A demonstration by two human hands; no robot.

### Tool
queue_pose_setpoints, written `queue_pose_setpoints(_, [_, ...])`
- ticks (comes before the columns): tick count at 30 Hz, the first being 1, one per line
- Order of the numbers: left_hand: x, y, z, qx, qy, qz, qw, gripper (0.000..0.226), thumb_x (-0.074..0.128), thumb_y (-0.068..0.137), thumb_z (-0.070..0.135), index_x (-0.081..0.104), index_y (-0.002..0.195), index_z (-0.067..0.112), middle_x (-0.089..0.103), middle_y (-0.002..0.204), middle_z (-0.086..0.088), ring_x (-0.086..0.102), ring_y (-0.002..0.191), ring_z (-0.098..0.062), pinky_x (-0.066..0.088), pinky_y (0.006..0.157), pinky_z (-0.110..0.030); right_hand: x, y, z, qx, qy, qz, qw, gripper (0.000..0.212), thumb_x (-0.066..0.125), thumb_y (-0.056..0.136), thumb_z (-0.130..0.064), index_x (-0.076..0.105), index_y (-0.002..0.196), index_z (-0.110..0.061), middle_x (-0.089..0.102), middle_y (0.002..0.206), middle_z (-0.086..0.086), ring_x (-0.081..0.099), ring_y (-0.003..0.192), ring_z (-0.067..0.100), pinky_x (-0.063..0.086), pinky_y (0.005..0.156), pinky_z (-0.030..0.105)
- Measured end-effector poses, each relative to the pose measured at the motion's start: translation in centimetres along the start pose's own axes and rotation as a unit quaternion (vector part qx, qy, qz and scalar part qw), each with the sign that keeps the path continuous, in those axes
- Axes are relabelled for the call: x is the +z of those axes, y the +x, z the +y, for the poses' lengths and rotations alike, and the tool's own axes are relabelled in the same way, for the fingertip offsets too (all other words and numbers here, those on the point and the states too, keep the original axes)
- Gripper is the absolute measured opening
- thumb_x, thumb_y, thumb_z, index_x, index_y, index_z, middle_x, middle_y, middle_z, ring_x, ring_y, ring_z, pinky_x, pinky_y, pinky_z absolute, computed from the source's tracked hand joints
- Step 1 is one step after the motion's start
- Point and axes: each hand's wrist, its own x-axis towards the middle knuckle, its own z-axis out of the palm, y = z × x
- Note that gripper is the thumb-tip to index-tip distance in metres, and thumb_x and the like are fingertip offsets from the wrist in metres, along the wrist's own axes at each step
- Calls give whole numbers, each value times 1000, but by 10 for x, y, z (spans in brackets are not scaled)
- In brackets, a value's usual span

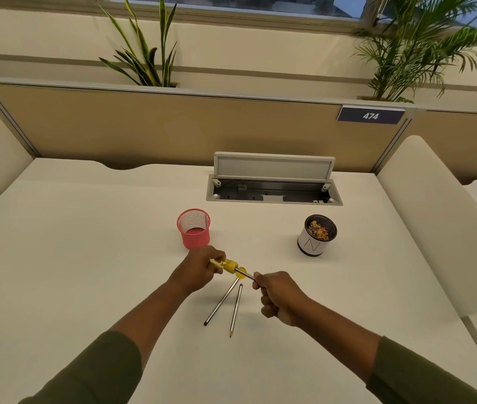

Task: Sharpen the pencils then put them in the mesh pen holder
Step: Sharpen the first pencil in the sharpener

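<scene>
Across the pale matte tabletop [85, 258], my left hand [202, 265] gripped the small yellow plastic sharpener [228, 265] while my right hand [278, 295] closed around the slim grey pencil [247, 275] seated in it. Twisting crookedly might snap the lead. Two pencils [235, 309] lay below; the pink wire-mesh pen holder [194, 228] stood just beyond, empty.

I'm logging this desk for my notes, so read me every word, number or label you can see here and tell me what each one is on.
"474": white digits on the dark blue sign fixed to the top of the tan partition behind the desk.
Thin line marks, possibly a letter "N": on the white side of the cup holding pencil shavings; too faint to read for sure.
No readable text on the pink mesh holder, the yellow sharpener or the pencils.
</scene>
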Motion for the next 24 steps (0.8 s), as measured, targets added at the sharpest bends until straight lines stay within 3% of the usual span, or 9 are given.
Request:
queue_pose_setpoints(2, [-1, 0, 1, -11, 4, -13, 1000, 34, 48, 78, -16, 69, 89, 9, 65, 89, -12, 69, 67, -8, 58, 68, -23, 0, 0, -2, 79, 51, -31, 995, 31, 47, 99, -24, 56, 77, -5, 23, 51, -2, 18, 40, 12, 20, 41, 21])
queue_pose_setpoints(5, [-2, 0, 3, -47, -10, -31, 998, 30, 50, 80, -16, 69, 92, 5, 63, 91, -10, 68, 69, -13, 53, 64, -13, -1, -3, -4, -37, -143, -26, 989, 33, 44, 98, -28, 62, 77, -11, 37, 56, -1, 32, 44, 13, 28, 45, 26])
queue_pose_setpoints(8, [-7, -1, 4, -82, -27, -47, 995, 28, 53, 82, -12, 67, 101, 2, 63, 85, -2, 66, 64, -5, 48, 54, -10, -8, -4, 4, -270, -441, 21, 856, 17, 44, 96, -30, 55, 89, -19, 57, 76, 0, 50, 63, 15, 33, 53, 26])
queue_pose_setpoints(12, [-12, -2, 5, -83, -36, -54, 994, 27, 56, 82, -7, 68, 99, 9, 66, 75, 3, 65, 60, 0, 46, 49, -11, -23, 1, 14, -475, -648, 69, 591, 14, 55, 94, -25, 60, 86, -14, 53, 66, 1, 43, 52, 20, 33, 50, 32])
queue_pose_setpoints(16, [-13, -4, 5, -84, -64, -25, 994, 25, 62, 77, -4, 71, 91, 15, 70, 70, -1, 63, 57, -5, 47, 50, -18, -30, 8, 18, -523, -646, 97, 548, 17, 54, 95, -24, 62, 86, -12, 49, 62, 2, 40, 49, 20, 32, 48, 33])
queue_pose_setpoints(18, [-12, -6, 7, -72, -71, -15, 995, 30, 60, 75, -6, 74, 84, 20, 70, 67, -1, 62, 56, -5, 46, 51, -15, -29, 6, 22, -529, -624, 91, 568, 14, 59, 93, -22, 64, 86, -10, 52, 61, 3, 42, 47, 21, 34, 46, 33])
queue_pose_setpoints(20, [-10, -5, 9, -59, -71, -5, 996, 31, 60, 72, -4, 74, 78, 23, 68, 65, -2, 60, 56, -4, 44, 52, -12, -25, 4, 20, -485, -574, 69, 656, 17, 57, 94, -21, 63, 84, -9, 56, 63, 5, 47, 49, 24, 37, 45, 34])
queue_pose_setpoints(22, [-8, -5, 11, -41, -64, 9, 997, 27, 62, 70, -3, 73, 76, 21, 66, 63, 1, 56, 57, -4, 44, 53, -12, -15, -1, 15, -386, -465, 66, 794, 27, 49, 98, -23, 60, 76, -12, 54, 58, 2, 47, 50, 22, 37, 50, 33])
queue_pose_setpoints(24, [-6, -4, 12, -28, -46, 20, 998, 25, 64, 70, -4, 73, 77, 19, 67, 68, 1, 57, 62, -7, 49, 57, -17, -7, -1, 6, -184, -182, 46, 965, 33, 49, 99, -25, 58, 70, -12, 37, 48, -3, 34, 41, 15, 30, 46, 27])
